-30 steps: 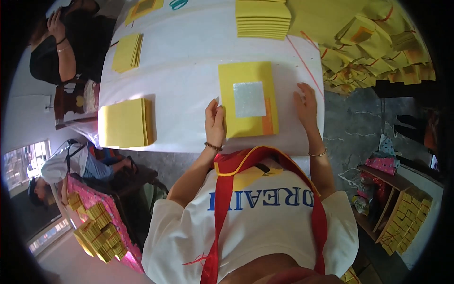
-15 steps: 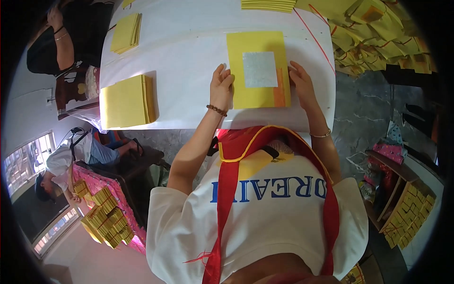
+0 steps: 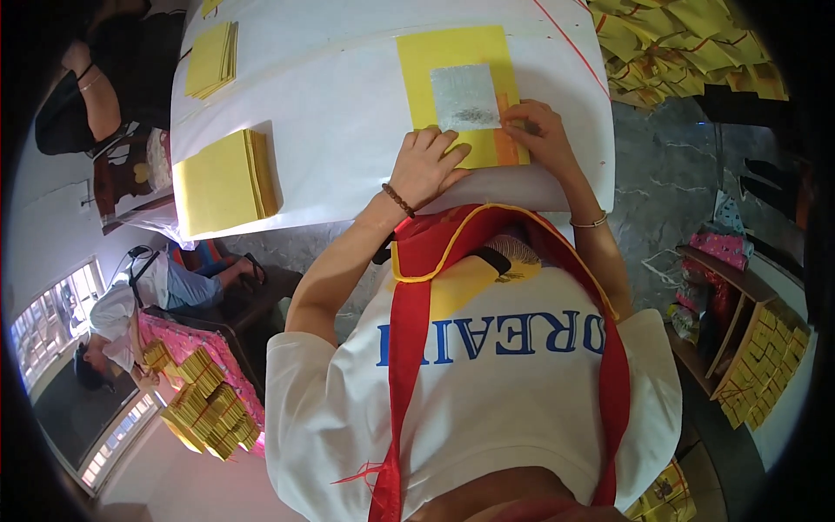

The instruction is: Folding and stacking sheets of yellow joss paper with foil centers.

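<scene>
Since the silver foil square (image 3: 464, 87) lies on the yellow paper (image 3: 481, 146), I'll go by that: the left hand (image 3: 426, 167) is just below and left of it, fingers loosely spread, tips on the paper's lower-left part. The right hand (image 3: 541, 137) is right by the square's lower-right corner, at the orange strip (image 3: 507, 150), thumb and fingers bent in close; honestly can't tell if they're pinching anything. There's a yellow paper stack (image 3: 217, 184) well left of the square, and a red string (image 3: 574, 50) up to its right.
</scene>
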The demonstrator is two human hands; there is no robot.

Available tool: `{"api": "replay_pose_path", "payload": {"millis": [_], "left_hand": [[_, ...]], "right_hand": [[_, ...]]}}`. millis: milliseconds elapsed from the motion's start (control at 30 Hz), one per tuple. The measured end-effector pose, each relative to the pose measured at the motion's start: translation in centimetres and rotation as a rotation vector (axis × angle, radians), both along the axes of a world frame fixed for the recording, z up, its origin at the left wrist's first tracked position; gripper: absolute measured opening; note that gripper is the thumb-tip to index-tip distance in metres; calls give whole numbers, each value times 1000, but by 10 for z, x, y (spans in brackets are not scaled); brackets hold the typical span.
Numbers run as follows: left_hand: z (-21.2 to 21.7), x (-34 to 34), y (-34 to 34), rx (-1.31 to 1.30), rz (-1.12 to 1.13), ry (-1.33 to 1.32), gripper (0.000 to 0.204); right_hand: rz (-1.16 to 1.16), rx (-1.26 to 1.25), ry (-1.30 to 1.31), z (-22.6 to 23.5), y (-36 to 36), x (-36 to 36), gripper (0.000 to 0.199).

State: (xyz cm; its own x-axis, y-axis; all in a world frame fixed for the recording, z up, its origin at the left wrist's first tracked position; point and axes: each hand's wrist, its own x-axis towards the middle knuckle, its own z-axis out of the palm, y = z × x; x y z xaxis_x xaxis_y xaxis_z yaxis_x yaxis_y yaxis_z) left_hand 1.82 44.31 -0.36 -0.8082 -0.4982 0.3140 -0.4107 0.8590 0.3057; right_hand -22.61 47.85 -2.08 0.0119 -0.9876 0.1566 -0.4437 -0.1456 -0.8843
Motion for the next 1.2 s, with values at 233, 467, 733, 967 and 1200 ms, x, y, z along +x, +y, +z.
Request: {"api": "replay_pose_path", "payload": {"millis": [233, 467, 733, 967, 1200], "left_hand": [[16, -7, -15, 357, 58, 219, 14], [16, -6, -25, 625, 171, 155, 15], [13, -8, -30, 858, 232, 162, 18], [14, -9, -34, 964, 289, 145, 20], [17, -9, -37, 1033, 287, 165, 20]], "right_hand": [[-64, 89, -229, -19, 2, -6, 25], [-189, 80, -270, -19, 0, 2, 31], [-227, 40, -246, -20, -1, 1, 27], [-228, 11, -254, -26, -1, 1, 27], [-224, 28, -232, -22, -1, 1, 27]]}}
